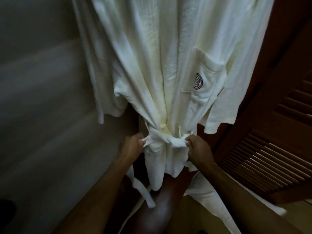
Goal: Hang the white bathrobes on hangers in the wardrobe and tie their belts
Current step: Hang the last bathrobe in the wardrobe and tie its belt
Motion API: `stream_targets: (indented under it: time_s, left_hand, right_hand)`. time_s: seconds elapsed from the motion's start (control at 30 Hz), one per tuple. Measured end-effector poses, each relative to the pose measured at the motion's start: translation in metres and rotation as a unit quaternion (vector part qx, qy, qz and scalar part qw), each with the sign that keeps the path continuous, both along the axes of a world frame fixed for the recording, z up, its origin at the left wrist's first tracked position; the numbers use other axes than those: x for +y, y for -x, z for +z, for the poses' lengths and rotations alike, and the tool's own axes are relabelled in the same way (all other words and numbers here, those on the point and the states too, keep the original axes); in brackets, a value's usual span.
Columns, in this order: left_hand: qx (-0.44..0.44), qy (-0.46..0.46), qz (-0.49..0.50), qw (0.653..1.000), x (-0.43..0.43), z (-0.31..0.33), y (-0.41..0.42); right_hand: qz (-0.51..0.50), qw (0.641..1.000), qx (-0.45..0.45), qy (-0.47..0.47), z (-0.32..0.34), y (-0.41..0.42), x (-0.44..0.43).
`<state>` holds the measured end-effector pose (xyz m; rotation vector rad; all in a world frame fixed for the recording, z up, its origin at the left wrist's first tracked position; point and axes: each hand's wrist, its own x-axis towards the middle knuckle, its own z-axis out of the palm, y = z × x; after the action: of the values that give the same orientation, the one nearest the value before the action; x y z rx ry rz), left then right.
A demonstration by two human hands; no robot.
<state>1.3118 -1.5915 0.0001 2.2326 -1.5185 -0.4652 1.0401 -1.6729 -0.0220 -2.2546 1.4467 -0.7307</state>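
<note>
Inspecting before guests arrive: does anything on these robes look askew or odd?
Nothing damaged. The front bathrobe bunches at the waist where the left hand and right hand pull its belt tight. A loose white strip hangs at left.

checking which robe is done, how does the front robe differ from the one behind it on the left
The front robe is cinched at the waist by its belt, gripped by the left hand and right hand; the rear robe hangs loose, a narrow strip dangling free. The front robe shows a dark round emblem on its pocket; none shows on the rear robe, mostly hidden behind it. Both are white and hanging.
</note>
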Motion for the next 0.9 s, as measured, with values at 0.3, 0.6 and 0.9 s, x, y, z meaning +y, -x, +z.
stream_targets:
  time_s: [0.3,0.6,0.9]
  left_hand:
    - [0.367,0.068,0.063,0.925,-0.06,0.055,0.006]
    - [0.221,0.084,0.156,0.959,-0.068,0.063,-0.02]
    - [0.271,0.179,0.318,0.891,-0.071,0.052,-0.044]
  right_hand:
    - [-0.165,0.948,-0.25,-0.111,0.076,-0.033,-0.045]
    - [-0.095,0.988,-0.033,-0.116,0.085,-0.002,-0.079]
    - [-0.14,0.968,-0.18,-0.104,0.062,0.024,-0.081]
